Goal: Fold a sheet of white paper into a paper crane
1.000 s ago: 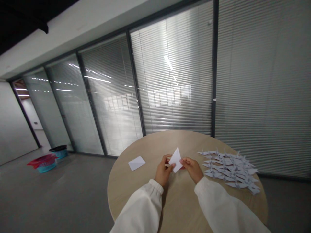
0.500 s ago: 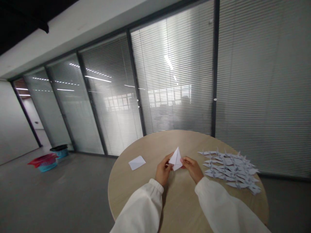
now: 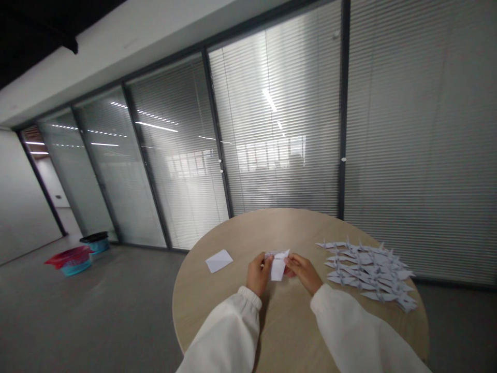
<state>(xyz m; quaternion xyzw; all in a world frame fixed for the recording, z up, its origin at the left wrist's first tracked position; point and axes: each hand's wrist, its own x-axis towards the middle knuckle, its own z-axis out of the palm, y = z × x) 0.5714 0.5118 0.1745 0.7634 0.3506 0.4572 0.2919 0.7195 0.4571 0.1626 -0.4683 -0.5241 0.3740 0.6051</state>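
Observation:
Both my left hand (image 3: 258, 273) and my right hand (image 3: 305, 273) pinch a folded piece of white paper (image 3: 277, 265) above the middle of a round light-wood table (image 3: 248, 230). Part of the paper is hidden behind my fingers. To the left of my hands, a flat white paper square (image 3: 219, 260) lies on the table. A tight group of several white origami cranes (image 3: 367, 272) covers the table's right side, just beyond my right hand. White sleeves cover both my forearms.
Behind the table stands a glass wall with grey blinds (image 3: 279, 129) and dark frames. On the grey floor to the left are a red and blue basket (image 3: 69, 261) and a blue bin with a black top (image 3: 95, 242).
The paper has changed from an upright pointed shape to a lower, narrower fold with a flap lying sideways across its top. My hands have moved closer together.

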